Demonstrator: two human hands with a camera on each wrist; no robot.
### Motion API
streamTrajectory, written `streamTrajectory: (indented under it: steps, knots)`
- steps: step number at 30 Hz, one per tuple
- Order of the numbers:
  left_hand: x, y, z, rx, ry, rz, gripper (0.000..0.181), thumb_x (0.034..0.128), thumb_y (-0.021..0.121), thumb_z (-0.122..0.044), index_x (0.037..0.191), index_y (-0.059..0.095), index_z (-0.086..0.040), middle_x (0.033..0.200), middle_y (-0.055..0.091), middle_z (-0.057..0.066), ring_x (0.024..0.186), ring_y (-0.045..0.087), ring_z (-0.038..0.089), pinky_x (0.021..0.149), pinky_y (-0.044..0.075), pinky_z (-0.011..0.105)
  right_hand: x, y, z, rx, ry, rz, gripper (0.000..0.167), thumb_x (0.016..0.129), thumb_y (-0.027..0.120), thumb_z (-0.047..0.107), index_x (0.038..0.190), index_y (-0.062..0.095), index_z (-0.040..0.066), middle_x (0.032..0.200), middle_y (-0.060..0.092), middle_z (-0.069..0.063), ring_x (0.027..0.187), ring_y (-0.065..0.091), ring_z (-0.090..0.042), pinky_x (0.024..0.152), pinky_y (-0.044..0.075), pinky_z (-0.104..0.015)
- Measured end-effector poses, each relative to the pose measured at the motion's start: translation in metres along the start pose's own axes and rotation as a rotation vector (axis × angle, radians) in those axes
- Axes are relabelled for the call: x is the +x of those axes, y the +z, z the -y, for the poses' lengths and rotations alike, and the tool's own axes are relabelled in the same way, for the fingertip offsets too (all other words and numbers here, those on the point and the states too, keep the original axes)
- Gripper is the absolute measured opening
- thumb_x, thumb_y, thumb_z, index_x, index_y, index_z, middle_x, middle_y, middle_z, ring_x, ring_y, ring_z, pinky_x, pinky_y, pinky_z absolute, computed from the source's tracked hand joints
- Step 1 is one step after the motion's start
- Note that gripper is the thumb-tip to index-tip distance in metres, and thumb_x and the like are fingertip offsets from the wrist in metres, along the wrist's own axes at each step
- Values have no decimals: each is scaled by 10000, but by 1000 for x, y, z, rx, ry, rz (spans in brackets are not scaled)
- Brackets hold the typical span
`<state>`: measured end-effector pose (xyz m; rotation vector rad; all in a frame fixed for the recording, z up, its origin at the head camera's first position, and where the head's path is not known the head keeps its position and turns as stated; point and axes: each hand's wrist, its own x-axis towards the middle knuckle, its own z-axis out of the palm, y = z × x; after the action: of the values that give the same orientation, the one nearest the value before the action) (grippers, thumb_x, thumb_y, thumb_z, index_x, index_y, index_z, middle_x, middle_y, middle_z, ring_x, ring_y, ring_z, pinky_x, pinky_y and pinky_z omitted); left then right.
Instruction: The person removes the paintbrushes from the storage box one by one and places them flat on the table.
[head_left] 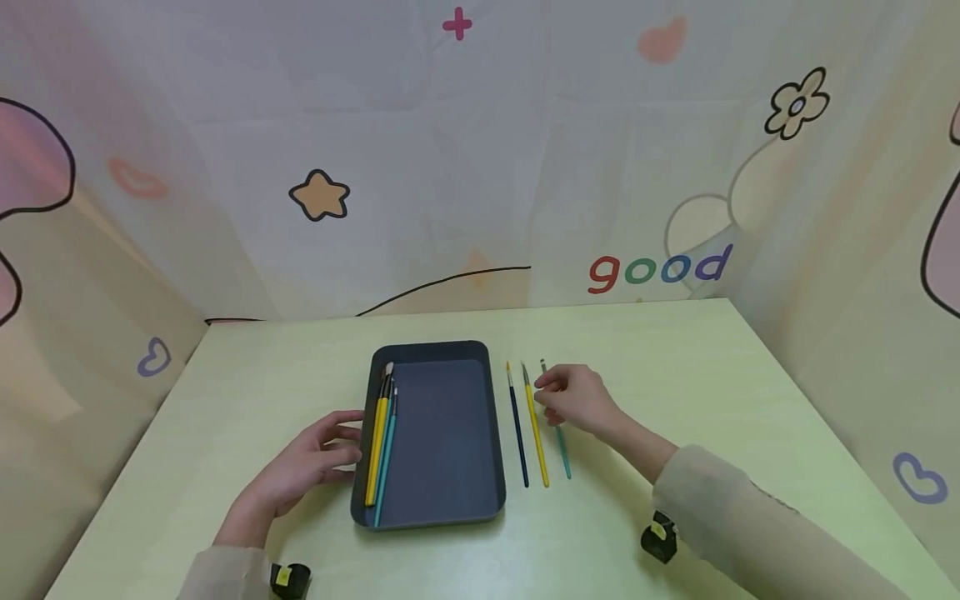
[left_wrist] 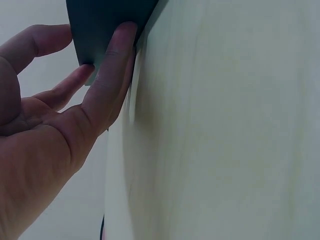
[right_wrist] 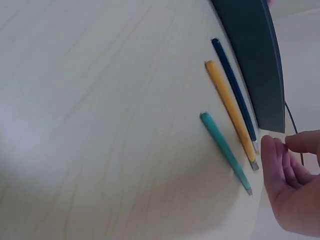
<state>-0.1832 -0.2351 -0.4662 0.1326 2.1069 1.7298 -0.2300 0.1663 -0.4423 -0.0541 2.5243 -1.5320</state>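
My left hand [head_left: 318,457] touches the left wall of a dark grey tray [head_left: 442,450] with its fingertips; the left wrist view shows these fingers [left_wrist: 111,75] against the tray's side. Yellow paintbrushes [head_left: 377,450] and teal paintbrushes [head_left: 386,467] lie along the tray's left side, bristles away from me. Three paintbrushes lie on the table to the right of the tray: navy [head_left: 517,425], yellow [head_left: 537,429] and teal [head_left: 563,454]. Above the upper part of the teal one hovers my right hand [head_left: 577,396], fingers loosely bent with nothing between them.
The pale wooden table [head_left: 660,367] reaches back to a printed cloth backdrop [head_left: 420,150], with cloth at both sides as well. A black wrist device [head_left: 660,537] sits by each sleeve.
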Motion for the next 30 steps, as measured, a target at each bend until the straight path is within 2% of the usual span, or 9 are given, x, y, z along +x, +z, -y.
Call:
streamTrajectory:
  steps: [5,9,13,20,26,30]
  knots:
    - [0,1,0,-2,-7,4,621,989,620,-75,1548,356,-10,1413,462,271,1118,592,325,886,581,456,-2,6,11,156,-34,81,226,965,653,3,1145,643,-134,943,675,-249,728,669,-226,706,626,-403]
    - [0,1,0,0,-7,0,622,990,621,-77,1548,356,-12,1416,460,272,1119,596,330,883,582,457,-3,12,19,246,-62,164,281,975,645,4,1195,606,-166,981,668,-253,807,700,-265,803,606,-480]
    - [0,1,-1,1,-11,-5,623,989,622,-79,1549,357,-19,1415,461,270,1113,600,329,885,582,459,-6,20,27,302,-65,276,339,988,641,27,1253,571,-172,1052,683,-246,916,718,-306,878,579,-497]
    - [1,1,-3,1,-10,-7,629,983,622,-74,1549,355,-14,1411,466,269,1110,599,331,887,582,462,-10,35,41,369,-63,436,436,1015,609,32,1368,468,-181,1278,584,-352,1101,678,-360,928,565,-451]
    - [2,2,-4,4,-15,-14,625,986,626,-85,1548,361,-22,1419,467,268,1122,597,338,894,580,466,-7,53,46,380,-39,477,492,998,639,42,1399,452,-172,1320,576,-320,1141,656,-388,943,557,-452]
    - [1,2,-4,0,-17,-14,623,985,623,-82,1546,360,-19,1408,472,267,1119,600,332,890,581,469,-3,68,47,320,-29,457,477,979,666,49,1370,494,-165,1203,639,-239,1085,680,-358,909,576,-428]
